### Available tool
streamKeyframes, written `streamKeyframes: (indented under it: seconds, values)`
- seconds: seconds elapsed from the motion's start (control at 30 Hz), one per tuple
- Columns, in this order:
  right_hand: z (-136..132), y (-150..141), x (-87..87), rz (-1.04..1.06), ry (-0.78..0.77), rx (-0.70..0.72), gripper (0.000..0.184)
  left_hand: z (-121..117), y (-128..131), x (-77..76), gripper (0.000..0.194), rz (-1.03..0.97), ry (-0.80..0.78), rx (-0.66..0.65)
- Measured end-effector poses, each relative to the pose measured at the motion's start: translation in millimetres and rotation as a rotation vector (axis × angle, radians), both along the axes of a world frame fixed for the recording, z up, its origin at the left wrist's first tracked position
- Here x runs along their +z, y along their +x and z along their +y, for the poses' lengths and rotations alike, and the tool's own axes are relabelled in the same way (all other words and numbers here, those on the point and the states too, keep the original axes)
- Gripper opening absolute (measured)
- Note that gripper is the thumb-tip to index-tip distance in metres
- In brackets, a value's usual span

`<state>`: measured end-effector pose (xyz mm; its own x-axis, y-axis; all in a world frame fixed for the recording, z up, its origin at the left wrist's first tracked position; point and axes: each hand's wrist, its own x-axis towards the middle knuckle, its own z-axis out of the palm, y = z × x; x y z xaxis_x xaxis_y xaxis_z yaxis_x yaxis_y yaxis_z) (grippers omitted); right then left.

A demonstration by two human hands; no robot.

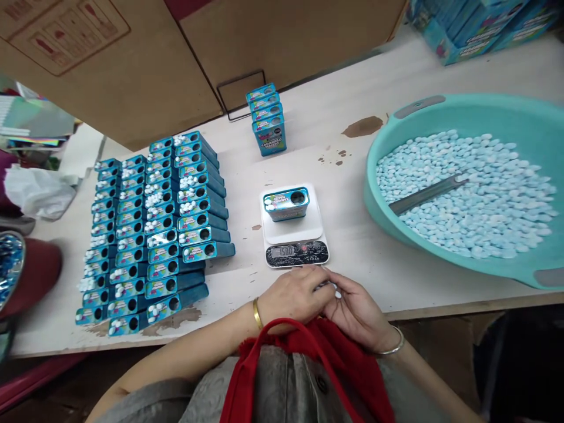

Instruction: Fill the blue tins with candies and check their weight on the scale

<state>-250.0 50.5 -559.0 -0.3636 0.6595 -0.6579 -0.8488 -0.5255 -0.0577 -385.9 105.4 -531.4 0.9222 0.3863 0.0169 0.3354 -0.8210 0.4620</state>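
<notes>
My left hand [297, 296] lies closed at the table's front edge, its fingers curled over the fingers of the other hand; what they grip, if anything, is hidden. Cupped beneath them, my right hand [359, 311] holds a few pale candies [338, 292]. Just beyond my hands sits a white digital scale [288, 234] with a lit display. On its pan stands a blue candy tin [286, 204] with a round opening in its top and a couple of candies lying on that top.
Several rows of blue tins [163, 223] stand at left, many topped with candies. A short row of tins [269, 134] is behind the scale. At right, a turquoise basin [374, 194] holds candies and a metal scoop [427, 194]. Cardboard boxes [185, 76] line the back.
</notes>
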Motion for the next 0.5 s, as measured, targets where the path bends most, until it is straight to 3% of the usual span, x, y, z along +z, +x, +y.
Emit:
streamKeyframes:
  seconds: [0.07,0.23,0.3,0.5]
  values:
    - [5,0,3.0,-0.003,-0.002,-0.016,0.014,13,-8,12.0,0.022,-0.096,-0.016,0.029]
    - [24,-1,16.7,-0.026,0.011,0.021,0.023,67,-39,43.2,0.027,-0.275,0.083,0.373]
    - [31,-2,19.6,-0.04,0.055,0.056,0.026,90,-46,51.1,0.028,-0.216,0.115,0.367]
    - [46,-11,18.6,-0.04,0.152,0.104,0.027,136,-46,59.1,0.018,0.076,0.029,0.163]
